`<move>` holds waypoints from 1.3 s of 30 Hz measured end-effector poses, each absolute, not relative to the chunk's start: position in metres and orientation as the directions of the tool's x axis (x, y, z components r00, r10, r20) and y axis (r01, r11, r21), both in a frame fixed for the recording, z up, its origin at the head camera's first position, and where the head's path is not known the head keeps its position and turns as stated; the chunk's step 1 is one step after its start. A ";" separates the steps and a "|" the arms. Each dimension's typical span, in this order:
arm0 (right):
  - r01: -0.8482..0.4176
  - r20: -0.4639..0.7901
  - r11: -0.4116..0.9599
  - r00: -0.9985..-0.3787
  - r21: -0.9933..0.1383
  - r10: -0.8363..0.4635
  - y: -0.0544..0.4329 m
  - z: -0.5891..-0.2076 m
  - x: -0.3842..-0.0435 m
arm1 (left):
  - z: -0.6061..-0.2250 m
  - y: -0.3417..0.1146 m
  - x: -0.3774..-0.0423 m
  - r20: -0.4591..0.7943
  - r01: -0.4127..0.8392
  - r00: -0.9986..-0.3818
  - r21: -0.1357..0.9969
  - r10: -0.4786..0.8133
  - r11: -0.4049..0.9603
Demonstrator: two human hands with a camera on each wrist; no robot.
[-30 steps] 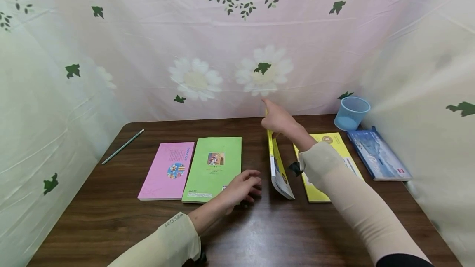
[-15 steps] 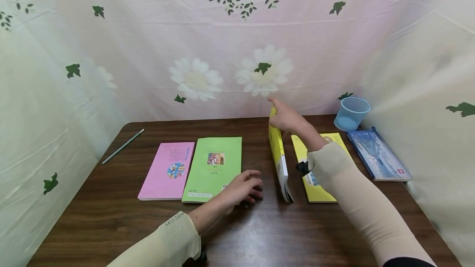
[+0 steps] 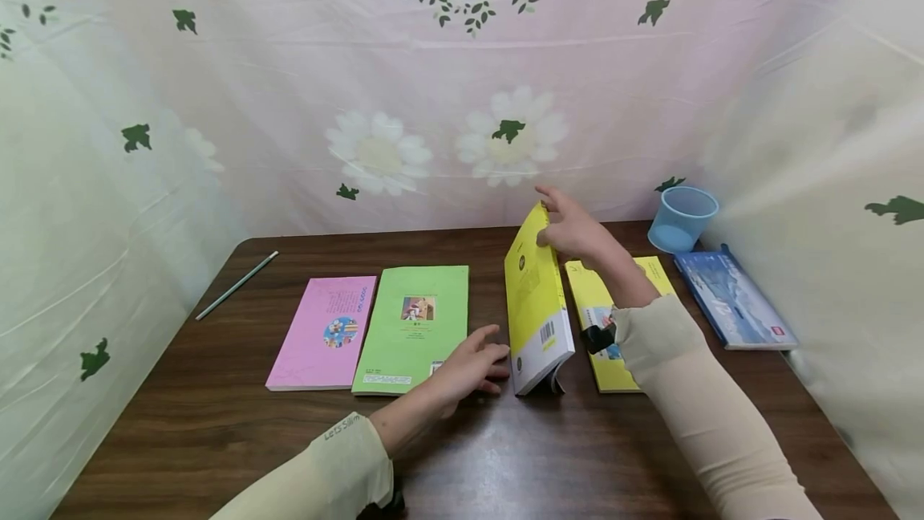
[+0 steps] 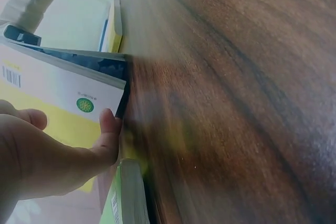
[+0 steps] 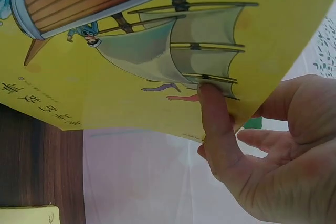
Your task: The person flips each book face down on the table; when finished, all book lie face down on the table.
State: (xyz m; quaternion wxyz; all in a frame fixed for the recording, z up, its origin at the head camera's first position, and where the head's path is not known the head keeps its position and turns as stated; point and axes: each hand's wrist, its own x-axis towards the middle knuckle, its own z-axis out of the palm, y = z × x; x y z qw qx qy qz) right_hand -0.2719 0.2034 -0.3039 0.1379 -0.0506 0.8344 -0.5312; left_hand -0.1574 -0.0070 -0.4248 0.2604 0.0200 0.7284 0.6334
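Observation:
My right hand point(image 3: 573, 229) pinches the top edge of a yellow book point(image 3: 532, 279) that stands tilted on its lower edge. Its back cover, with a barcode on a white band, shows in the head view. In the right wrist view, the thumb point(image 5: 218, 124) presses a cover point(image 5: 121, 93) printed with a sailing ship. Relaxed, my left hand point(image 3: 468, 367) hovers low by the book's lower left corner, and its fingertips overlap the white band in the left wrist view. Just left of it lies a green book point(image 3: 415, 319).
A pink book point(image 3: 325, 335) lies beside the green one. Another yellow book point(image 3: 617, 371) lies partly under my right forearm, with a blue book point(image 3: 736, 299) further right. A light blue cup point(image 3: 682, 219) stands at the back right; a thin stick point(image 3: 237, 286) lies far left.
The yellow book has turned from nearly edge-on, so its back cover now shows. My right hand has shifted a little to the right along with its top; the left hand has barely moved.

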 end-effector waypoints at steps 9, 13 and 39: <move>0.031 -0.121 0.371 -0.967 -0.928 -0.224 0.205 -0.301 -0.268 | -0.425 -0.003 -0.158 -0.363 -0.328 -0.873 0.931 0.325 0.160; 0.034 -0.111 0.338 -0.971 -0.941 -0.212 0.205 -0.299 -0.266 | -0.425 -0.002 -0.159 -0.375 -0.353 -0.870 0.927 0.320 0.127; 0.092 -0.120 0.158 -0.977 -0.983 -0.179 0.224 -0.293 -0.261 | -0.422 -0.012 -0.160 -0.381 -0.383 -0.894 0.923 0.235 0.039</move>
